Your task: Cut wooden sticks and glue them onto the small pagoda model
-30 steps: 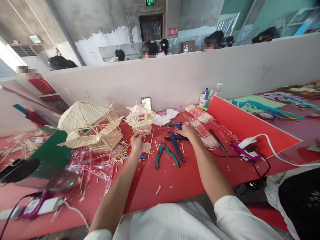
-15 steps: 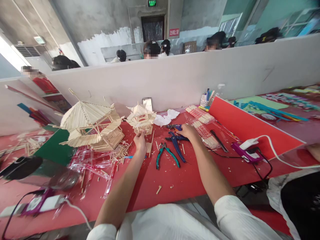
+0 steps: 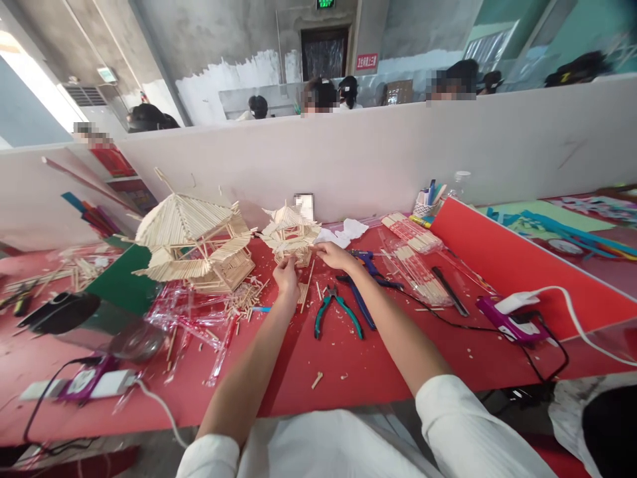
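A small pavilion model [image 3: 288, 234] made of thin wooden sticks stands near the partition. In front of its base, my left hand [image 3: 287, 277] has thumb and fingers pinched together; what lies between them is too small to make out. My right hand [image 3: 334, 255] reaches in at the model's right side, fingertips closed and close to its lower edge, their contents hidden. Right of that hand lies a blue glue gun [image 3: 367, 260]. Green-handled pliers [image 3: 332, 307] lie open on the red table [image 3: 293, 372], beside a dark blue cutting tool [image 3: 359, 302] partly covered by my right forearm.
A larger stick pavilion [image 3: 196, 242] stands at left, with loose sticks [image 3: 243, 299] and plastic wrappers [image 3: 194, 312] before it. Stick packs [image 3: 421, 275], a black pen-like tool [image 3: 450, 291] and a purple power strip [image 3: 512, 320] lie right. A clear jar [image 3: 134, 340] lies at left.
My right hand has left the glue gun and moved left to the small pavilion's side. My left hand stays at the model's base. The view has shifted slightly.
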A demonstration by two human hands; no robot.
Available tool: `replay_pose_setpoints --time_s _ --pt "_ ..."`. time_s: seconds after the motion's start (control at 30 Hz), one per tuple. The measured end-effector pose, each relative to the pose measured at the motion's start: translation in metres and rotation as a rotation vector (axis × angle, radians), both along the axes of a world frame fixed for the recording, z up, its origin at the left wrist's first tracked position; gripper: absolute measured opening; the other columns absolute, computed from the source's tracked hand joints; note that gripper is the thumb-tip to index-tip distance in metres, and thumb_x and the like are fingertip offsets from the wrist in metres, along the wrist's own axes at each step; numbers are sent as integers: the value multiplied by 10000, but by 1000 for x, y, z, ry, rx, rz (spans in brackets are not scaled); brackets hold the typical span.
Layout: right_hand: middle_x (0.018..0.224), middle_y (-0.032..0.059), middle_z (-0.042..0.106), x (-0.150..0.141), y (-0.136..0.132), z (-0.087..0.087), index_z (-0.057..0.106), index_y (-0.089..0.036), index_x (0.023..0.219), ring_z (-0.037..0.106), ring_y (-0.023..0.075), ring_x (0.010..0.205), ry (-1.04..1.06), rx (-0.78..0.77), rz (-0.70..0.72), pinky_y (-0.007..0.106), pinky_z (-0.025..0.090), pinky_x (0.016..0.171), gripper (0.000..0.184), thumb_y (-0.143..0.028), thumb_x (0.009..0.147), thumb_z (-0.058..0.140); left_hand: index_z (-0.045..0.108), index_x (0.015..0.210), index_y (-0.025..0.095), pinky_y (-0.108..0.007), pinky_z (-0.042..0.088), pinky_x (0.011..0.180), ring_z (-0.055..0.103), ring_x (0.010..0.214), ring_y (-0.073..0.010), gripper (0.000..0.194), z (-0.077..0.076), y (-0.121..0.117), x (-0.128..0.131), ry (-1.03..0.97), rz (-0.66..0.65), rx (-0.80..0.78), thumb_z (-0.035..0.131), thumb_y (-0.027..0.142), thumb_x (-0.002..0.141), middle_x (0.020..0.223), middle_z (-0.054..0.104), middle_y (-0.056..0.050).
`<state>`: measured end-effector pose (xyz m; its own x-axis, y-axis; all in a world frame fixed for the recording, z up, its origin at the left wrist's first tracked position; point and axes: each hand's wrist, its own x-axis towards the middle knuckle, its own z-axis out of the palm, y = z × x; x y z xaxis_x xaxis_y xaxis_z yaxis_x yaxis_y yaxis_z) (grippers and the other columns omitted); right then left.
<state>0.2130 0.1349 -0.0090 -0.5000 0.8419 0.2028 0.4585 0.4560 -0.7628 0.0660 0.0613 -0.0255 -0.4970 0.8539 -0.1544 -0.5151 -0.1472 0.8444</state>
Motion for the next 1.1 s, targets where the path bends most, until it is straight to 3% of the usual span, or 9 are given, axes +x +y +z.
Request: replay_pose_setpoints --time_s 0.1,0.4,0.83,1.1 --pt "1137 88 745 -10 9 -3 729 -155 1127 650 219 1137 47 12 94 382 442 1047 372 -31 875 486 651 753 120 -165 403 491 529 519 -45 371 -1 -1 -2 -27 5 16 885 368 608 670 629 19" --pt "1055 78 764 -11 18 -6 747 -143 1031 682 211 1006 56 12 198 352 472 981 359 -12 836 476 656 700 121 -216 539 724 648 670 -88 181 -4 0 3 -139 22 40 821 194 718 695 667 -6" --pt "1134 73 749 -10 20 -9 733 -162 1104 666 200 1097 93 -9 234 347 435 1048 407 -2 846 461 666 691 132 -249 561 829 692 737 -115 176 -6 3 4 -156 44 47 827 193 727 682 683 -15" --pt "1123 93 750 -9 18 -5 739 -143 1085 681 204 1045 63 -7 209 364 440 1043 396 12 842 467 690 723 126 -237 579 836 711 762 -115 100 -3 4 3 -174 51 11 760 115 793 719 705 -31"
